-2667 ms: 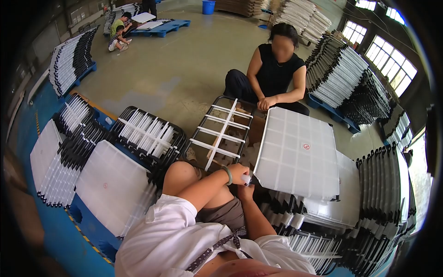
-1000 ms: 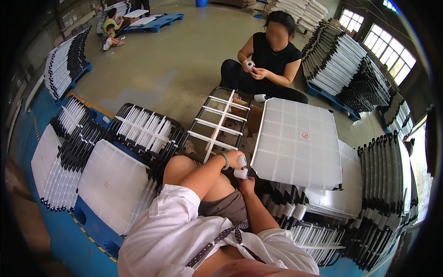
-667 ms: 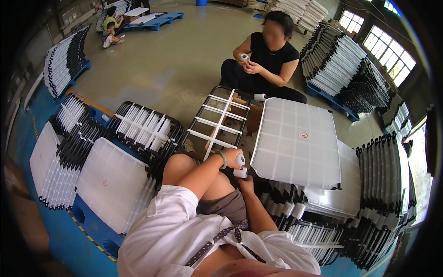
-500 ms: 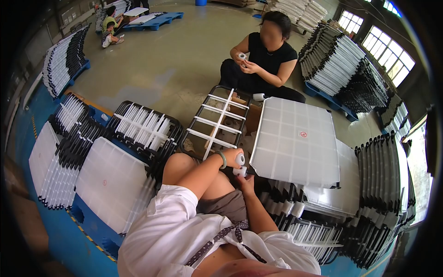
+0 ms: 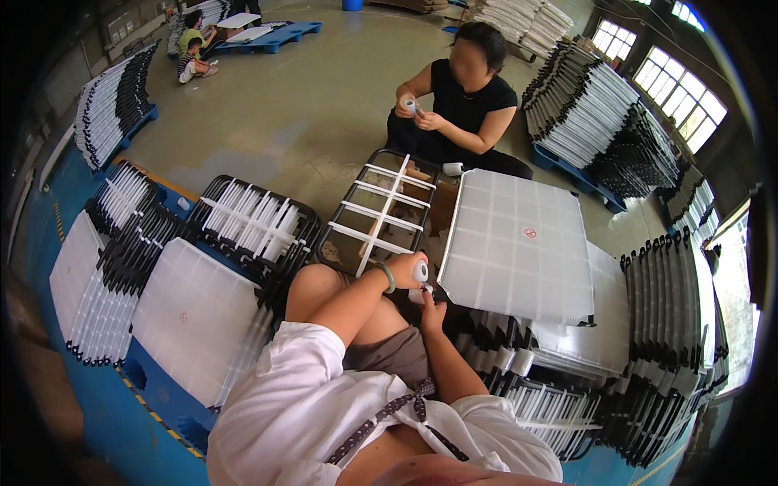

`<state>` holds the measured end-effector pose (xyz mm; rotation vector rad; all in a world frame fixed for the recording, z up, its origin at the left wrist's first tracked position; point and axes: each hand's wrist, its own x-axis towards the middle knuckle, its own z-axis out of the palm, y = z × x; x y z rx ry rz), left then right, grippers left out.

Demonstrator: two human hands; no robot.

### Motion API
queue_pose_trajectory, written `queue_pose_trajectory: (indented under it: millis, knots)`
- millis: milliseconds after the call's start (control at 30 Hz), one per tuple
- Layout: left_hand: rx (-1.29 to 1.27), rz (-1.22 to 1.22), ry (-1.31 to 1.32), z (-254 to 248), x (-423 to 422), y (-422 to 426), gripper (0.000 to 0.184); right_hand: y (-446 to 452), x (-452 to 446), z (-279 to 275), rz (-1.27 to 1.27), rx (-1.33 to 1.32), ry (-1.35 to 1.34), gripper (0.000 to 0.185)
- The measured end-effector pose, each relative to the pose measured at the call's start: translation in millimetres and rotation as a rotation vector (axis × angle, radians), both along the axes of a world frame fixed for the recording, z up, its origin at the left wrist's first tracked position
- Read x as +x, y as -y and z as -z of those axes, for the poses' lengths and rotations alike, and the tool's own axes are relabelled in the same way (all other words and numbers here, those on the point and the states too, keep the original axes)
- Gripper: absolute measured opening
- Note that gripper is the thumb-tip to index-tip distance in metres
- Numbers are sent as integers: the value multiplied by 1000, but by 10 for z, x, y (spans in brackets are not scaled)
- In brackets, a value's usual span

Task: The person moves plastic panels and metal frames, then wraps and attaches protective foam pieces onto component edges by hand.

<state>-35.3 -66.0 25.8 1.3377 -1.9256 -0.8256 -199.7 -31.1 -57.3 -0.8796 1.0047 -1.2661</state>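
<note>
My left hand (image 5: 400,269), with a green bangle at the wrist, is closed around a small white roll (image 5: 421,271) with a dark hole in its end. Just below it, my right hand (image 5: 433,313) has its fingers closed on another white roll-like piece (image 5: 416,295), partly hidden by the fingers. Both hands are close together by the near left corner of a translucent white panel (image 5: 519,243) with a small red mark. Left of them, a black frame with white crossbars (image 5: 389,197) leans over an open carton (image 5: 442,212).
Opposite me, a person in black (image 5: 468,101) sits holding a similar white roll (image 5: 410,106). Stacked panels (image 5: 194,320) and folded frames (image 5: 251,219) stand on my left. More frames (image 5: 668,324) rise on my right. Loaded pallets (image 5: 579,174) stand farther back.
My hands have shifted slightly upward, and the lower white piece sits closer under the upper roll. The person opposite has moved their roll a little to the left.
</note>
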Motion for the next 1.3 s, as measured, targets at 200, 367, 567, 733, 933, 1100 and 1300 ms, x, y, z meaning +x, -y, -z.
queue_pose_trajectory:
  millis: [200,367,567,733,933,1100,1300]
  knots:
    - [-18,-168,-88,-118,-44,31,57,118,-29,291,69,69,-225,23]
    - [-68,-178,-150,-285,-176,-46,57,79,-16,174,51,71,-195,23]
    - [78,-7,175,-569,-274,-313,61,114,-60,361,62,-34,-248,17]
    - [166,116,376,-313,-390,-303,59,259,-238,957,-22,35,-264,13]
    - [198,226,301,-162,-346,-280,53,49,-156,282,-128,67,-2,16]
    - [247,222,8,-157,-143,-271,53,-27,-134,71,-118,57,29,21]
    - [452,241,-234,-256,-55,-321,49,-48,-93,111,39,21,-270,27]
